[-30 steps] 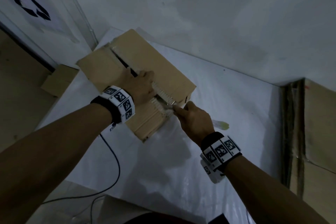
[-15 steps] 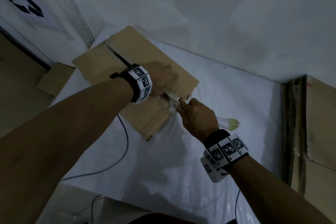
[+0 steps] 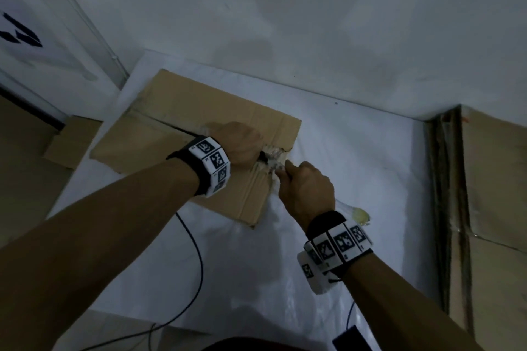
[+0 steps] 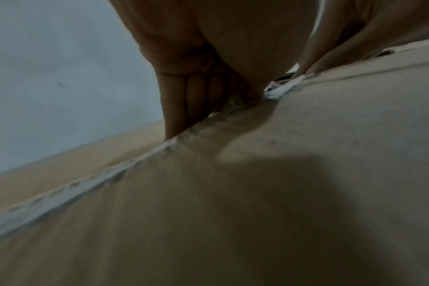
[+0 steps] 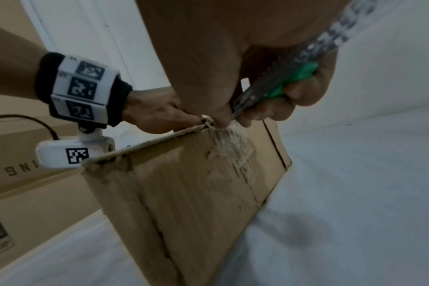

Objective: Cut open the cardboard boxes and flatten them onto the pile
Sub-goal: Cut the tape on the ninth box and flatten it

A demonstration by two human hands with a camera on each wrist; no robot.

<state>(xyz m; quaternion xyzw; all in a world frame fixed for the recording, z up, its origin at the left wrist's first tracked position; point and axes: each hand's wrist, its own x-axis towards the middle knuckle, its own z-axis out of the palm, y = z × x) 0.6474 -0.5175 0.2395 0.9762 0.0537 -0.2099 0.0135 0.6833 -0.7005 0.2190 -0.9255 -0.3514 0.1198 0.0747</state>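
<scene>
Hands, head view: left hand [image 3: 239, 142] rests on top of the cardboard box [image 3: 182, 125], fingers curled down at the slit end of its centre seam; right hand [image 3: 306, 188] sits just beside the box's near-right end, wrapped round a knife whose blade is hidden here.
Box, head view: it lies on the white tabletop [image 3: 356, 168], with its far corner near the wall; flattened cardboard [image 3: 496, 208] stands well apart to the box's right.
Left wrist view: fingers [image 4: 184, 100] press into the seam between the flaps, where white tape [image 4: 69, 187] runs back along the box top; the hand holds the flap edge, not a tool.
Right wrist view: a green-handled utility knife [image 5: 282, 85] is held in a closed fist, its tip at the top edge of the box's end face, amid frayed tape [image 5: 230, 143] and just beside the left fingertips.
Step, as I judge it: cutting the last tape at the box's end.
Doing it well: keep the blade shallow and draw it away from the left fingers, which sit very close; hold the flap taut so that the tape parts cleanly.
</scene>
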